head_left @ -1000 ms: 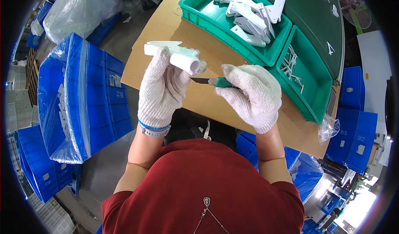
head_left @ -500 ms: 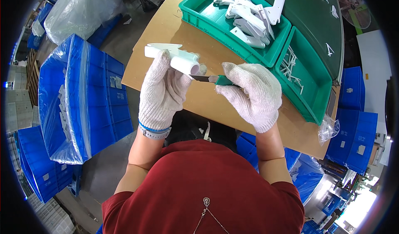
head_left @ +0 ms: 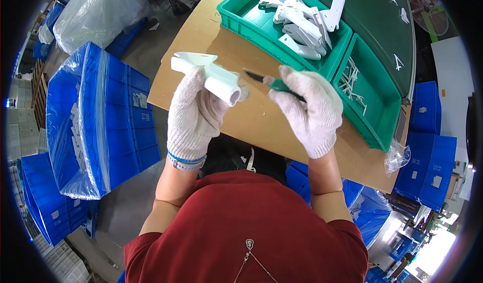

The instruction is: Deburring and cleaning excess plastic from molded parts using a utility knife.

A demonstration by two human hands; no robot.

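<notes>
The left hand (head_left: 196,109), in a white knit glove, is clamped on a white part (head_left: 221,84), thumb on the near side and fingertips showing past its far side. The part is held up over the brown board (head_left: 201,46), left of the middle, its round open end turned toward the right and the wearer, its flat, notched end toward the left. The right hand (head_left: 312,107), gloved alike, is closed round the green handle of a knife (head_left: 284,87), thumb and forefinger near the front of the grip. The dark blade (head_left: 255,75) points left and slightly away from the wearer; its tip is just beside the part, with a narrow gap showing between them. The two hands are apart, with board visible between them. Beyond the knife, a green tray (head_left: 256,35) on the board holds a heap of similar white pieces (head_left: 304,21). Against its right side is a narrower green tray (head_left: 375,122) with thin white sticks (head_left: 349,79) lying loose inside. Farther right, a dark green surface (head_left: 372,24) bears a few small white scraps (head_left: 398,61). A crumpled clear bag (head_left: 397,156) hangs at the board's right edge. On the left, well apart from the hands, stands a blue bin (head_left: 128,117) lined with clear plastic, white pieces partly visible within. A pale watch (head_left: 187,164) circles the left wrist.
</notes>
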